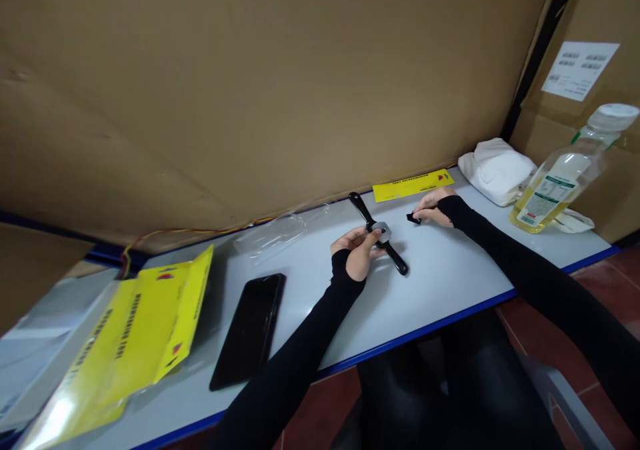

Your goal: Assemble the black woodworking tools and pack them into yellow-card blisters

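The head view shows the person at a pale tabletop with both hands occupied. The left hand has its fingers closed around the middle of a two-handled tool, the thumb pressed on the metal body and the black handles sticking out on either side. The tool slants over the tabletop, one handle toward the cardboard wall, the other toward the near edge. The right hand has its fingers drawn together in a pinch on a small black piece, well apart from the tool and low over the tabletop; whether the piece touches the surface cannot be told.

The step in hand looks like handling the tool and the small piece separately, the left hand steadying and the right managing the piece. Any move of the piece would call for a light, sure pinch, since it is small, while the left grip keeps the metal body from turning. Beyond the right hand lies a yellow card; a dark phone rests near the left forearm.
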### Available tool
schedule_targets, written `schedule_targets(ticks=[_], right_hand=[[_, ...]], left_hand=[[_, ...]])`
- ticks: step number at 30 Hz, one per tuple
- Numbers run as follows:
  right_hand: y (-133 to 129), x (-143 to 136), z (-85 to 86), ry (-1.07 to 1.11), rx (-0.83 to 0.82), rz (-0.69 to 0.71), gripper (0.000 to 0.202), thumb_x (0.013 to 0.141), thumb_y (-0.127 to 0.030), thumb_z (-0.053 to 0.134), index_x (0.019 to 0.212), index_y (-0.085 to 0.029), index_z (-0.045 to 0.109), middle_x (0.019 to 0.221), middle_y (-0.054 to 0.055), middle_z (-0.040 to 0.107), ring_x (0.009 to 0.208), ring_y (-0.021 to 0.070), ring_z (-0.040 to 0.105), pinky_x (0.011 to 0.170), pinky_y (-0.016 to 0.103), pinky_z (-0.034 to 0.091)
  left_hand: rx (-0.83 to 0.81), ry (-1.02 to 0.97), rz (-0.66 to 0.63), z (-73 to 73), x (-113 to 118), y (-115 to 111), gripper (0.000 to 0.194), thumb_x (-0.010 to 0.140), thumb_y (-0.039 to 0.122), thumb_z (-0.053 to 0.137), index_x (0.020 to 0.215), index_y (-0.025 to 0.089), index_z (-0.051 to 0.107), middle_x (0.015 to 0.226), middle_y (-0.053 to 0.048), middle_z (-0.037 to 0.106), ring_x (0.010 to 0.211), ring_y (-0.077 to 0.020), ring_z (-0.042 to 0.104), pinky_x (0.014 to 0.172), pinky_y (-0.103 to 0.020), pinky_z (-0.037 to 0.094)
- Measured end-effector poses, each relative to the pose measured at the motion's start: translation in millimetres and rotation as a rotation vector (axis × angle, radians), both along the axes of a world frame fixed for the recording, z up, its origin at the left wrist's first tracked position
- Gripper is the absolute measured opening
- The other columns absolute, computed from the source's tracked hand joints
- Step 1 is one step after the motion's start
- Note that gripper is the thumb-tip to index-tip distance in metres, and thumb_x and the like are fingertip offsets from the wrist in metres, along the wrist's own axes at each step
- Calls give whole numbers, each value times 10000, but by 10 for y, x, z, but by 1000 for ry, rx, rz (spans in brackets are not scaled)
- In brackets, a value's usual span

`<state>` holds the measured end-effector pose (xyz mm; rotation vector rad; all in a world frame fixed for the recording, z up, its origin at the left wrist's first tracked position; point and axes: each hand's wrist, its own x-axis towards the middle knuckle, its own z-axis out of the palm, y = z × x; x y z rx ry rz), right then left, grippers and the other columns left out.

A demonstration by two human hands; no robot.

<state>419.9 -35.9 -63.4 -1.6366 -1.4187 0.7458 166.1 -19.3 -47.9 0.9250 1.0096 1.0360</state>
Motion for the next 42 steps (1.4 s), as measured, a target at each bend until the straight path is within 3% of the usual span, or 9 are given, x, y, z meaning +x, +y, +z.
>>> schedule_targets(ticks=[5,9,13,16,21,25,29,35,42], right_hand=[[16,-53,-57,87,-14,7,307,736,-441,921,720,-181,758,679,36,776,563,143,703,591,252,611],[42,-89,-87,8,4,-7,391,777,-534,892,767,-179,727,866,67,821,625,133,698,563,236,567],[58,22,-49,-148,50,-104,330,924,-461,766,758,-201,650,871,62,820,693,149,710,631,259,535],[41,176,-1,-351,35,-148,286,900,-367,781,723,-217,613,769,35,780,671,164,677,631,282,482],[-25,232,39,-489,-60,-33,204,802,-279,845,708,-227,671,745,25,741,652,181,628,645,317,475],[-78,99,49,-596,87,83,243,725,-314,933,930,-249,819,1013,83,786,978,282,653,893,405,513],[-119,22,55,-644,104,263,260,759,-308,917,1015,-300,872,1028,72,798,1118,346,583,1001,475,445],[-155,-38,148,-421,63,373,128,850,-218,755,966,-197,805,924,62,798,957,249,617,898,391,470],[-248,-524,290,315,164,328,347,902,-483,726,1066,-181,679,970,59,711,714,140,624,650,299,548]], left_hand=[[-1,4,-31,-49,-14,12,408,550,228,992,851,79,760,831,-130,790,686,-253,768,573,-367,676],[-12,5,-63,-79,-16,26,410,563,238,999,847,83,748,838,-141,787,706,-269,775,617,-421,696],[-29,-1,-42,-102,0,39,392,550,223,993,819,84,745,843,-150,788,706,-280,776,605,-430,697],[-34,-4,-26,-114,12,37,368,553,212,981,796,84,736,838,-156,787,702,-289,774,581,-437,694],[-56,-11,-55,-79,16,13,344,559,180,967,796,86,735,835,-159,788,724,-289,781,563,-394,684],[-63,-11,-61,-47,16,5,337,569,167,965,800,83,734,832,-158,787,709,-282,777,591,-413,690],[-69,-21,-61,-33,21,-6,324,577,152,960,799,68,740,817,-156,783,698,-279,774,572,-388,681],[-75,-12,-50,33,40,-56,331,559,137,969,781,64,736,805,-144,779,690,-261,763,540,-367,671],[-54,-16,-67,22,42,-79,354,545,171,982,801,68,760,765,-114,772,652,-233,753,540,-351,676]])
